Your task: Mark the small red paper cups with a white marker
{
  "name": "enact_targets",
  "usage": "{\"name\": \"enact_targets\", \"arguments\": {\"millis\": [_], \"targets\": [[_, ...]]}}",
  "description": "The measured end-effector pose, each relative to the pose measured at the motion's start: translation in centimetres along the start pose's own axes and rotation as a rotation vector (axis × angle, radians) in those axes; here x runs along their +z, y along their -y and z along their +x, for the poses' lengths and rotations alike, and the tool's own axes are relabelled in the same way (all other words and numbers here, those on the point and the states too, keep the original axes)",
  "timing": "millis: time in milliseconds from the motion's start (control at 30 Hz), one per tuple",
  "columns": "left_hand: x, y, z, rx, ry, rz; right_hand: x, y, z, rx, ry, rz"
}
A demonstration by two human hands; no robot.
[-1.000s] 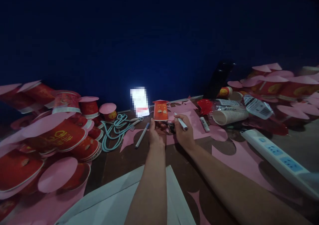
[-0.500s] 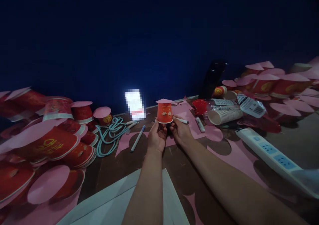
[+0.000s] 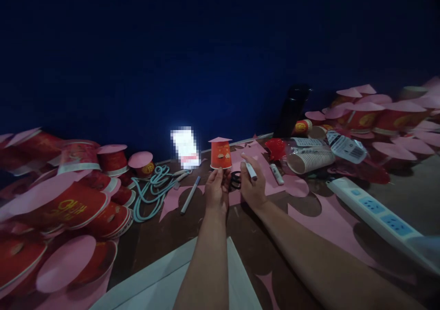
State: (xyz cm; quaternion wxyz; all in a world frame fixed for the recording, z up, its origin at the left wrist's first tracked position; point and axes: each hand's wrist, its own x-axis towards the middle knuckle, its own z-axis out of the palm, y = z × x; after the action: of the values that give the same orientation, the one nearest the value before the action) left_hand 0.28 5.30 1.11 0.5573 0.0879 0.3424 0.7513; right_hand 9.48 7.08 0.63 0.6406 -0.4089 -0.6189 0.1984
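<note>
Our left hand (image 3: 217, 188) grasps a red cup (image 3: 221, 154), our right hand (image 3: 253, 184) a marker (image 3: 252, 171)

At the far left we see piled red cups (image 3: 65, 204), many capped with pink paper discs (image 3: 140, 160). Next to them a pale blue cord (image 3: 151, 198) lies looped on the brown counter (image 3: 156, 239). Behind it glows a bright panel (image 3: 185, 147), too blurred for us to make out. A second marker (image 3: 190, 194), light with a blue end, lies near our left hand, and a white board (image 3: 147, 273) sits under our left forearm.

Our left hand grips the red cup by its lower rim; the cup stands upside down in front of us, a pink disc on top and two tan marks on its side. We cannot tell whether it touches the counter. Between our hands lie the black handles (image 3: 235, 180) of some tool. Our right hand, just apart from the cup, has its fingers closed around the marker.

Farther right are a glue stick (image 3: 277, 174) on pink paper (image 3: 296, 186), wrapped pale cups (image 3: 311, 161), a power strip (image 3: 376, 211) and more capped cups (image 3: 366, 117).
</note>
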Motion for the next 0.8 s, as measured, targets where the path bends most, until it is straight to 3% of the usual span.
{"name": "enact_targets", "arguments": {"millis": [67,167,800], "targets": [[-0.2,0.1,0.2,0.027,0.016,0.005,-0.2,0.4,-0.4,-0.158,0.064,-0.068],[-0.4,0.2,0.2,0.064,0.056,0.022,-0.3,0.9,-1.0,-0.242,0.137,-0.076],[-0.5,0.8,0.4,0.104,0.069,0.067,0.2,1.1,-0.9,-0.3,0.22,-0.215]]}}
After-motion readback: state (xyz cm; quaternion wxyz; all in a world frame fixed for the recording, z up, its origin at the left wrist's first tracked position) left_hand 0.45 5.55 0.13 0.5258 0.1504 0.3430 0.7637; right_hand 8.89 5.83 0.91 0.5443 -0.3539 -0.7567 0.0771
